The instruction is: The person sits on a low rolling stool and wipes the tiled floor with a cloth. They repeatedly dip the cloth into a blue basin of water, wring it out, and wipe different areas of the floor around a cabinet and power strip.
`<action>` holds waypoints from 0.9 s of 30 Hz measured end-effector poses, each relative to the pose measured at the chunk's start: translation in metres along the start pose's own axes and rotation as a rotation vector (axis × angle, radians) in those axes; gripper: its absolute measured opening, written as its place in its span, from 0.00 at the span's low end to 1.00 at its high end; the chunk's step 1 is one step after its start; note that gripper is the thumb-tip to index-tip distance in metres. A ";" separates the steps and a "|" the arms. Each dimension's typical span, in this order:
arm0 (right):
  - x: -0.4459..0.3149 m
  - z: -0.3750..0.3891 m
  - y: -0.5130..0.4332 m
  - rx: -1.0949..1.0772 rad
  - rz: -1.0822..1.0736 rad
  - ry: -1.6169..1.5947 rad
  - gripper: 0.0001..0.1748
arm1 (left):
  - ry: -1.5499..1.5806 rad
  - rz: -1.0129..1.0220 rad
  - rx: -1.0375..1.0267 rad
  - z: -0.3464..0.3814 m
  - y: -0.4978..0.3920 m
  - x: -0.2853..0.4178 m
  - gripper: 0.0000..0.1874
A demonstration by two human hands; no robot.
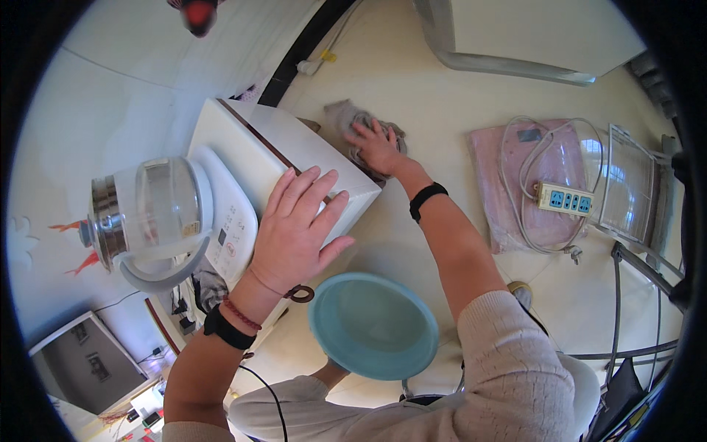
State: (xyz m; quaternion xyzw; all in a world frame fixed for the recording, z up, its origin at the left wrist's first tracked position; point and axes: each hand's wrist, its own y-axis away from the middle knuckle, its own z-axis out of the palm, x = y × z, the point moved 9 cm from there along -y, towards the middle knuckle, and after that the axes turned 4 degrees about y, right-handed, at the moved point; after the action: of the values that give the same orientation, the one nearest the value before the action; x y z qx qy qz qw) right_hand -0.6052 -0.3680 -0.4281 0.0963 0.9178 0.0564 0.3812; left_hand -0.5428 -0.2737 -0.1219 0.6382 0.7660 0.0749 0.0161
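My right hand presses down on a crumpled grey cloth on the floor, beside the base of a small white cabinet. Its fingers are spread over the cloth and slightly blurred. My left hand, fingers apart, rests at the cabinet's edge and hides part of its front. Between my arms, close to my legs, stands a light blue plastic basin with water in it. Black bands circle both wrists.
A glass electric kettle on a white control base stands on the cabinet. Rightward, a power strip with a coiled cord lies on a pink plastic-wrapped package. A white appliance stands beyond; a metal frame is at right.
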 end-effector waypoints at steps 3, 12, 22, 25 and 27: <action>-0.022 0.003 0.000 -0.151 -0.137 0.290 0.28 | 0.020 0.008 -0.018 0.000 -0.001 0.000 0.29; 0.014 -0.031 0.018 -0.012 0.076 0.538 0.22 | 0.054 -0.024 -0.002 -0.003 -0.002 -0.002 0.24; 0.109 -0.184 0.048 0.519 0.067 -0.089 0.16 | 0.056 -0.026 0.033 -0.006 -0.002 0.000 0.22; 0.131 -0.241 0.066 0.518 -0.104 0.058 0.18 | 0.060 -0.030 0.037 -0.007 -0.003 -0.001 0.22; 0.155 -0.260 0.079 0.469 -0.061 0.206 0.19 | 0.061 -0.026 0.044 -0.007 -0.003 0.000 0.22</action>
State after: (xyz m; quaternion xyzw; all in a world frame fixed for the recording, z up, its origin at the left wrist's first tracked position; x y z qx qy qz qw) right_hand -0.8866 -0.2644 -0.3383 0.1480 0.9422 -0.1598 0.2545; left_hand -0.5466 -0.2752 -0.1150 0.6259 0.7758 0.0773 -0.0205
